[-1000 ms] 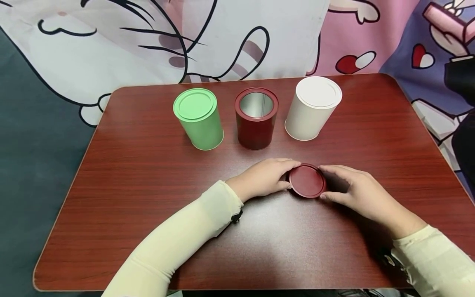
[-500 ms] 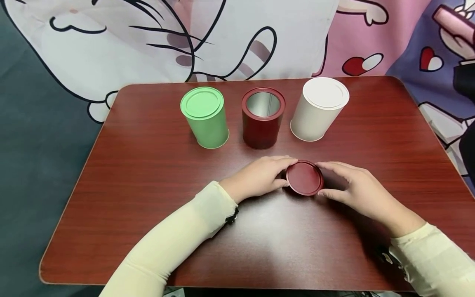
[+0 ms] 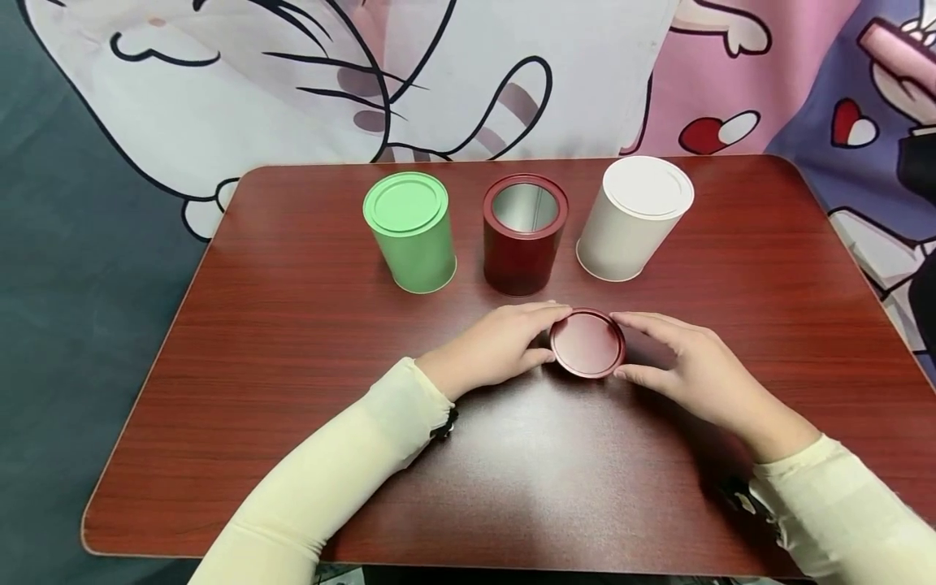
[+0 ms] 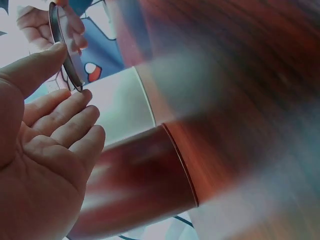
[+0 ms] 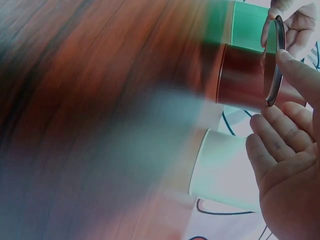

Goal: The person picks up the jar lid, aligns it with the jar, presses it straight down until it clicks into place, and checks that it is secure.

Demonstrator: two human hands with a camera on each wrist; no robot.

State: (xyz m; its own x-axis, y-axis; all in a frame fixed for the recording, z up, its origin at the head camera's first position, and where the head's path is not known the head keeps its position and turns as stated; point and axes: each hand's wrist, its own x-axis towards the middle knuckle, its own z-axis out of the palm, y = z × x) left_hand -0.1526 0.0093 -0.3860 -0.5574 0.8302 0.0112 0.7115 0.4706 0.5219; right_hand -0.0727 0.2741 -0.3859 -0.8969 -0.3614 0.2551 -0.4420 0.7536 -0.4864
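From the head camera, a dark red lid (image 3: 587, 343) is held between both hands above the table (image 3: 241, 341), just in front of the open red tin (image 3: 523, 234). The left hand (image 3: 497, 345) pinches the lid's left edge, forefinger curled over the far rim and thumb at the near rim. The right hand (image 3: 691, 366) does the same on the right edge, forefinger on the far side and thumb on the near side (the other fingers sit loosely behind). Past the lid three tins stand in a row: a green tin (image 3: 411, 233) with its lid on, the red tin showing a silvery inside, and a white tin (image 3: 633, 217) with its lid on. Cream sleeves (image 3: 344, 479) cover both forearms. A cartoon-printed cloth (image 3: 409, 73) lies beyond the table.

The left wrist camera shows the lid (image 4: 62, 45) edge-on, thumb on one side of the rim and a fingertip on the other, the remaining fingers (image 4: 65, 125) straight and close together. The red tin (image 4: 140, 185) and white tin (image 4: 125, 107) lie behind, blurred.

The right wrist camera shows the lid (image 5: 276, 60) edge-on too, nipped between thumb and forefinger of the right hand (image 5: 287, 165), with the left hand's fingers at its far edge. The red tin (image 5: 240, 77), green tin (image 5: 250, 31) and white tin (image 5: 225, 170) sit behind it.
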